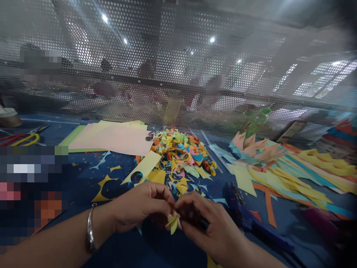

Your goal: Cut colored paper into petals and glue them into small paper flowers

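Observation:
A small folded yellow paper piece (173, 224), petal-like in shape, is pinched between my two hands low in the middle of the head view. My left hand (141, 206), with a silver bracelet at the wrist, has its fingers closed at the paper's left side. Fingers curled inward, my right hand (213, 221) grips the same piece from the right. Just beyond both hands lies a heap of colourful paper scraps (178, 149). A pale yellow strip (146, 163) with a round cut-out lies in front of the heap.
A stack of pastel paper sheets (108, 136) lies at the back left, with scissors (28, 138) beyond. A blue glue gun (251, 219) lies right of my hand. Paper strips (298, 182) and pointed paper crowns (251, 145) spread rightward. A perforated metal screen (167, 48) stands behind.

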The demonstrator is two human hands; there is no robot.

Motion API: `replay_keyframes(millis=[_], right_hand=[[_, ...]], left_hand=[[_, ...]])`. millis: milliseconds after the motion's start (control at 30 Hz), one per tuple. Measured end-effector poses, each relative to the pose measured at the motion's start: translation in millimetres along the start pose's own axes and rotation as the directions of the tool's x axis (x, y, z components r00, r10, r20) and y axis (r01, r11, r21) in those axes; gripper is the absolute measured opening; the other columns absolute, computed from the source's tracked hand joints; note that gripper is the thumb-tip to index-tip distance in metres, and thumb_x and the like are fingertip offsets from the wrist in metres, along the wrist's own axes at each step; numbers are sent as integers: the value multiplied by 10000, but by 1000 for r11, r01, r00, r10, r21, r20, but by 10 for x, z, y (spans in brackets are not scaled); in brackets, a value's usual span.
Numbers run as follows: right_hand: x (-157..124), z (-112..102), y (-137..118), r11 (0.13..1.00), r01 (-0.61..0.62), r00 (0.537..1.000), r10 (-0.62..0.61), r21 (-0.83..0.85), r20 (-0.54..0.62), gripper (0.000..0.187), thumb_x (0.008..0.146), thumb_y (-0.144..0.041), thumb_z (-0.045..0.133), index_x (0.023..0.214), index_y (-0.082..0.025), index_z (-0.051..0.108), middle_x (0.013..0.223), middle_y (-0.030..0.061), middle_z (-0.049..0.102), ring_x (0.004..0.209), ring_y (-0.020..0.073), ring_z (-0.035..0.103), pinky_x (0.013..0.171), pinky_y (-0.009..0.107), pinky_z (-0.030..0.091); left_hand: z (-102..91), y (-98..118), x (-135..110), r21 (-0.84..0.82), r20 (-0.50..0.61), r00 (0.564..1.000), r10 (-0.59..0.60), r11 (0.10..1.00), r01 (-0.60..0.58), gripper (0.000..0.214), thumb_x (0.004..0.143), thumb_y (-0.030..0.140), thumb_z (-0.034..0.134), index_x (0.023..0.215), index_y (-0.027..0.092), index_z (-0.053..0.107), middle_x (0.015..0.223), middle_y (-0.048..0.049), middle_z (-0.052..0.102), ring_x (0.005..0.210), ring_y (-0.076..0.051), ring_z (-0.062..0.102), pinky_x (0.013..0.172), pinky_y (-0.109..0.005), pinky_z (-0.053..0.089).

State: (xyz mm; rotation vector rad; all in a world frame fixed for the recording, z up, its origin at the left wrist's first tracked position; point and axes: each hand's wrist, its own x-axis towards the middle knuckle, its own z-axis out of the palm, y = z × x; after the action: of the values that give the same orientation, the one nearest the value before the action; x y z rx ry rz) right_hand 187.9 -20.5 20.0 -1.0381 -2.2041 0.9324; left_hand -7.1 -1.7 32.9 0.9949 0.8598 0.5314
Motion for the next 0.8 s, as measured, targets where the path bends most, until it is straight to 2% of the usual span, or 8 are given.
replay_keyframes(millis=[133,300,500,667,800], right_hand=[[-3,-4,-28,999,49,998,-49,9,43,133,799,-156,514,895,-213,588,797,14,624,630,119,552,561,245,444],[8,-17,-39,998,59,997,-58,-27,46,127,778,-116,512,824,-212,581,760,2,608,646,124,550,583,248,438],[-4,-27,-24,998,71,996,-70,-4,48,94,805,-150,527,851,-215,578,796,3,618,683,125,565,618,250,445],[-13,-33,-6,1000,20,1000,-20,-15,-6,72,797,-157,515,816,-211,558,717,-17,575,606,112,512,559,238,418],[17,-35,11,999,-17,999,15,-50,-51,57,800,-182,511,807,-207,562,690,-18,570,589,115,506,545,242,411]], left_hand=[[24,13,3,26,33,999,-19,999,19,246,588,114,603,820,161,536,598,31,625,507,-87,559,540,-216,387],[54,-7,0,105,-9,1000,23,994,-22,323,631,116,587,934,179,495,601,75,549,500,-73,509,486,-193,337],[78,-75,3,125,-83,987,137,984,-126,263,716,201,632,928,172,479,693,48,536,554,-82,511,535,-215,391],[61,-77,-26,141,-134,957,259,960,-240,262,769,321,645,920,170,493,722,24,541,610,-110,547,587,-249,443],[34,-75,-45,184,-114,947,301,943,-278,262,779,309,662,943,161,521,840,-17,586,727,-135,576,684,-285,450]])
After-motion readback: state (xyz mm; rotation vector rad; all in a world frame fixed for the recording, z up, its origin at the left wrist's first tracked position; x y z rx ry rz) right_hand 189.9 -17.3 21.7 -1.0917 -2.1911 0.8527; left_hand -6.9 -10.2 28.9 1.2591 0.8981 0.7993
